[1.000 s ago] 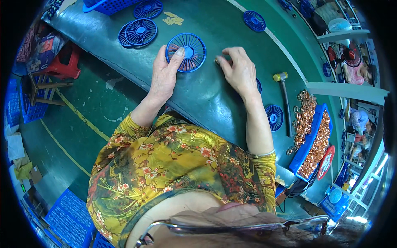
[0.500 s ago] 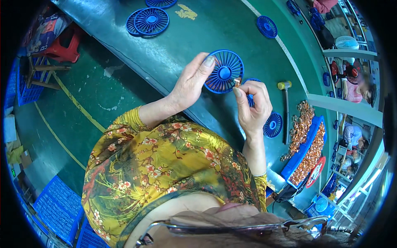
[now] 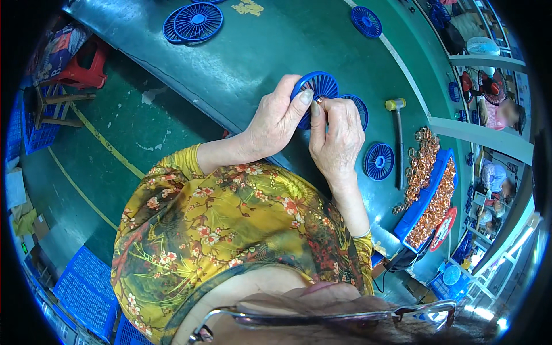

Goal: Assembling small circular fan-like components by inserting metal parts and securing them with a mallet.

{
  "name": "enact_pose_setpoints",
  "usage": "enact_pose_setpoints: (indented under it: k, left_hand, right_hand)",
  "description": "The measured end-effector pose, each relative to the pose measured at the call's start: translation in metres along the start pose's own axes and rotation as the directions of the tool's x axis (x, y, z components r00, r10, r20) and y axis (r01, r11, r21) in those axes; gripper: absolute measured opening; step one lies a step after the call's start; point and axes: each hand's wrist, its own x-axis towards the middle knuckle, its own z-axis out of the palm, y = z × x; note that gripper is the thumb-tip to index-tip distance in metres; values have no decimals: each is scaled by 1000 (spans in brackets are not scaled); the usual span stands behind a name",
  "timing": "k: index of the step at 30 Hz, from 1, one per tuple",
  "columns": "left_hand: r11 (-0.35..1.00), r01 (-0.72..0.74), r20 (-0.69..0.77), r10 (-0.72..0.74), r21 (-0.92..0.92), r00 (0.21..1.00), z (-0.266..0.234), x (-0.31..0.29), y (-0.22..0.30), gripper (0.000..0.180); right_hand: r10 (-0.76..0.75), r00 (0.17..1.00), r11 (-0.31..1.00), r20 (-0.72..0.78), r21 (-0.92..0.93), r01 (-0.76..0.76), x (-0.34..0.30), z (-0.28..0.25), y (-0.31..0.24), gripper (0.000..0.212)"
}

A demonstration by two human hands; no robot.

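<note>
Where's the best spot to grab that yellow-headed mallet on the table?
Probably the lower handle, from above on your side: the mallet lies head away, its handle toward you between a blue grille and loose coppery pieces.

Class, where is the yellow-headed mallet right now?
In the head view, the mallet lies on the table, right of the right hand, between a blue round grille and loose copper-coloured rings.

Has one disc [image 3: 326,84] in the left hand [image 3: 275,121] above centre, overlapping discs [image 3: 198,22] on the table [image 3: 247,60] at upper left. Shows a mallet [image 3: 399,141] at right — between a lone disc [image 3: 379,161] and loose rings [image 3: 421,155] beside a ring-filled tray [image 3: 425,194].
</note>
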Motion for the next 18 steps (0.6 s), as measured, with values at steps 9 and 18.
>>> enact_pose_setpoints:
  k: [9,18]
  left_hand:
    - [1000,-8,6,8,-27,1000,4,0,-1,30]
    - [830,373,458,-163,-415,874,-16,5,13,38]
  right_hand:
    - [55,998,998,23,30,-55,-7,1,-1,16]
    - [-153,988,975,23,-157,155,-2,-41,-3,36]
